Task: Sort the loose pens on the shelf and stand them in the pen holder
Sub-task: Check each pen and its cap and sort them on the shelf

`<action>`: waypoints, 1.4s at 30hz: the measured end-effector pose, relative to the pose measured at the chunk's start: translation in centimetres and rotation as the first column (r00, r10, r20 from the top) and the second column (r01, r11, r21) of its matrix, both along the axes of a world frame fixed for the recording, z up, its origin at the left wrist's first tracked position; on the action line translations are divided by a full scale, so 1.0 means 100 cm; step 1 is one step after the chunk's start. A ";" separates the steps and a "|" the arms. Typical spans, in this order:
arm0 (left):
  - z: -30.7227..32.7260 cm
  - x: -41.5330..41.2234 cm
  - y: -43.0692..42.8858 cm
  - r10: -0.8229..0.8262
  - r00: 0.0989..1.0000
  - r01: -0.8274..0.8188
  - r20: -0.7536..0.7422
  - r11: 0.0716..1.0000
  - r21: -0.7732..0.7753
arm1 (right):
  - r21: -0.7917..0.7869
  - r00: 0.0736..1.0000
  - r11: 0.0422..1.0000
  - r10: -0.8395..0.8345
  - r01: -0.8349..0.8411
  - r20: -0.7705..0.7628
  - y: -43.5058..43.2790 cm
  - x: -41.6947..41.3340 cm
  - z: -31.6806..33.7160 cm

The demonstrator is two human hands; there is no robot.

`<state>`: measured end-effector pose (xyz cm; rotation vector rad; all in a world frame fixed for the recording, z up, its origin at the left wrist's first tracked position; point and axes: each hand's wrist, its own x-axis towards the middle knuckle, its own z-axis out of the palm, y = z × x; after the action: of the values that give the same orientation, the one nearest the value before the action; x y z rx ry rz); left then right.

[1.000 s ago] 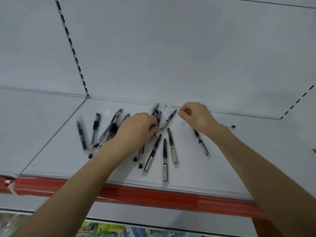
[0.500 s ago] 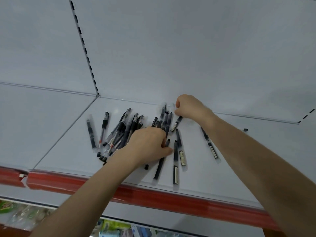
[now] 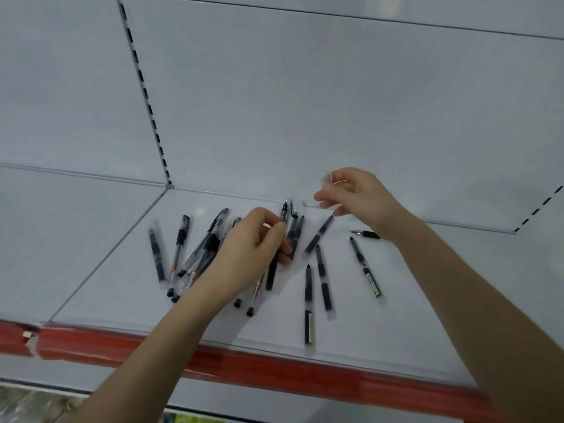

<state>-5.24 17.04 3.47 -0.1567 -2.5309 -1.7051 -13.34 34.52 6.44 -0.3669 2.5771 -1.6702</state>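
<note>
Pen (image 3: 270, 277) pinched by left hand (image 3: 253, 250), centre frame, near-vertical, tip toward top edge; right hand (image 3: 355, 195) curled, contents too blurred to tell.

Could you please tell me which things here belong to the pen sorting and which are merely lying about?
Job: loose pens; pen gripped by left hand; right hand, seemingly pinching a clear cap. No pen holder in view.
Just lying about: red shelf edge; torn tag; goods below.
</note>
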 end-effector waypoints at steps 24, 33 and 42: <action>0.022 0.031 0.009 -0.165 0.985 0.172 -0.052 0.966 0.195 | -0.181 0.997 0.981 0.072 -0.074 -0.017 0.023 0.082 0.030; 0.019 0.034 0.003 -0.181 0.982 0.186 -0.050 0.969 0.164 | -0.154 0.995 0.983 0.098 -0.101 -0.031 0.019 0.084 0.030; 0.021 0.035 0.004 -0.212 0.977 0.214 -0.035 0.966 0.142 | -0.146 0.992 0.982 0.121 -0.123 -0.020 0.017 0.084 0.027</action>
<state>-1.72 17.48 5.55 -0.4476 -2.4406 -1.9451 -4.99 36.23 9.10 -0.5313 2.3910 -1.8241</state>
